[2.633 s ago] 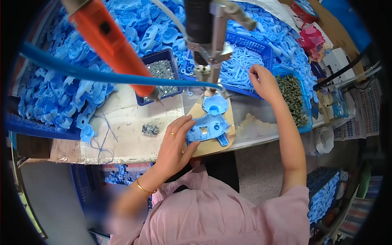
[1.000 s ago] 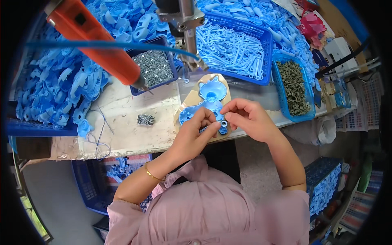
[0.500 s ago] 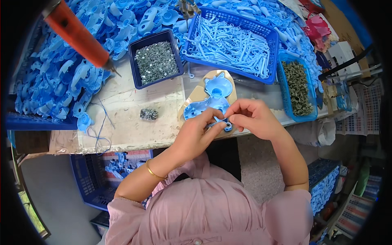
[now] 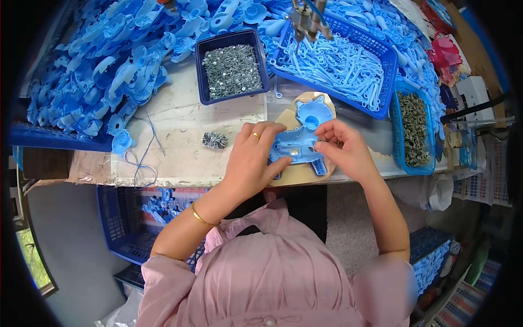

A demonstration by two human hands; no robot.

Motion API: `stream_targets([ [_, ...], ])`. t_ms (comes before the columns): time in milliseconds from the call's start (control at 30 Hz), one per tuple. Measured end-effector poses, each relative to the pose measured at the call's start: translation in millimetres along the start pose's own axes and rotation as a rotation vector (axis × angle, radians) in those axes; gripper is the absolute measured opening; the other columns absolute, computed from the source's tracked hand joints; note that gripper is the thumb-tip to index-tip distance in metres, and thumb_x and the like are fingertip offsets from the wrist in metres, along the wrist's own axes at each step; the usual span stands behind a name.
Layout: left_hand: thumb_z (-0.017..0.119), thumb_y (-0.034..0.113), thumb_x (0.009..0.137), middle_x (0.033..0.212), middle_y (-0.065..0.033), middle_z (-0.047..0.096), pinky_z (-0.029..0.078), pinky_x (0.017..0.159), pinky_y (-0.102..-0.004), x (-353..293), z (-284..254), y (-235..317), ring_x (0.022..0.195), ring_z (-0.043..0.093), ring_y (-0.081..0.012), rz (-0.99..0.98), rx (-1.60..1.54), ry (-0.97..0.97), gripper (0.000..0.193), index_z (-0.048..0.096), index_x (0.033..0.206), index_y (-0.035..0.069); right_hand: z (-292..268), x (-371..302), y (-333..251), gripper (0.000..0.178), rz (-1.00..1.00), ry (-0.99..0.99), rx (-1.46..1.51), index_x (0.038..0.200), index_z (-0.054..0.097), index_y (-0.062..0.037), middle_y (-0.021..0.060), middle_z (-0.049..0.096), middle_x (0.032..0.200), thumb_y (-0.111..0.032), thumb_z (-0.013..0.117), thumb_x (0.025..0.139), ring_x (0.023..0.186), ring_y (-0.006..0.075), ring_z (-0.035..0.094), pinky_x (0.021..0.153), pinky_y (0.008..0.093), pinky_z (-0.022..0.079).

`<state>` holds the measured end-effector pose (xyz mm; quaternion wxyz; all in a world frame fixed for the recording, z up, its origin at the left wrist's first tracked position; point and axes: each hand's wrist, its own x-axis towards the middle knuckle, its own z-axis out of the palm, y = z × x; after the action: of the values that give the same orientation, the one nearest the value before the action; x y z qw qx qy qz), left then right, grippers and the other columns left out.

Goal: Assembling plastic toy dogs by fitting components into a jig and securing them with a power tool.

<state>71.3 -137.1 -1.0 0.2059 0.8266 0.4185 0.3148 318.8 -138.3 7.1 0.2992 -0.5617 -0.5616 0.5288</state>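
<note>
A light blue, animal-shaped plastic shell [image 4: 306, 135] lies hollow side up on a tan holder [image 4: 291, 175] at the table's front edge. My left hand [image 4: 251, 155] rests along the shell's left side, fingers and thumb apart. Over the shell's right part, my right hand [image 4: 348, 150] pinches thumb and fingertips together; whatever is between them is too small or hidden to name. A slim blue strip seems to run across the shell's body, beside a small pale rectangle.
Behind are a dark tray [image 4: 233, 68] of small metal parts and a blue basket [image 4: 388, 82] of ringed blue rods. A light blue tray [image 4: 399, 133] holds dull metal parts. Blue shells [image 4: 92, 92] heap at left. A metal tool [image 4: 308, 22] hangs above; a small metal pile [image 4: 214, 140] lies left.
My left hand has come away from the right fingertips and spread at the shell's left side. The orange screwdriver has nearly left the view at the top. The whole view has shifted slightly.
</note>
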Motion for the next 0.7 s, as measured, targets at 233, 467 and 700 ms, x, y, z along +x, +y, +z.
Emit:
stream_targets([
  [233, 0.078, 0.015, 0.076, 0.108, -0.0129, 0.062, 0.046, 0.087, -0.0445, 6, 12, -6, 0.099, 0.055, -0.0363, -0.012, 0.024, 0.053, 0.043, 0.058, 0.113, 0.003, -1, 9, -9, 0.023, 0.049, -0.013, -0.106, 0.106, 0.063, -0.0012, 0.0006, 0.065, 0.089, -0.002, 0.074, 0.086, 0.071, 0.0024, 0.055, 0.06, 0.0207, 0.045],
  [467, 0.077, 0.012, 0.076, 0.106, -0.0111, 0.062, 0.048, 0.082, -0.0438, 6, 15, -5, 0.096, 0.057, -0.0348, -0.018, 0.059, 0.035, 0.033, 0.061, 0.105, 0.005, -5, 12, -20, 0.021, -0.043, -0.085, -0.287, 0.102, 0.064, -0.0004, 0.0047, 0.067, 0.083, -0.001, 0.073, 0.084, 0.069, 0.0041, 0.057, 0.06, 0.0236, 0.045],
  [700, 0.077, 0.013, 0.076, 0.108, -0.0064, 0.062, 0.048, 0.082, -0.0416, 6, 15, 1, 0.097, 0.057, -0.0304, -0.025, 0.101, 0.005, 0.019, 0.066, 0.091, 0.008, -4, 18, -27, 0.016, -0.254, -0.12, -0.63, 0.091, 0.069, -0.0033, 0.0089, 0.064, 0.09, -0.003, 0.077, 0.077, 0.08, 0.0208, 0.063, 0.069, 0.0338, 0.05],
])
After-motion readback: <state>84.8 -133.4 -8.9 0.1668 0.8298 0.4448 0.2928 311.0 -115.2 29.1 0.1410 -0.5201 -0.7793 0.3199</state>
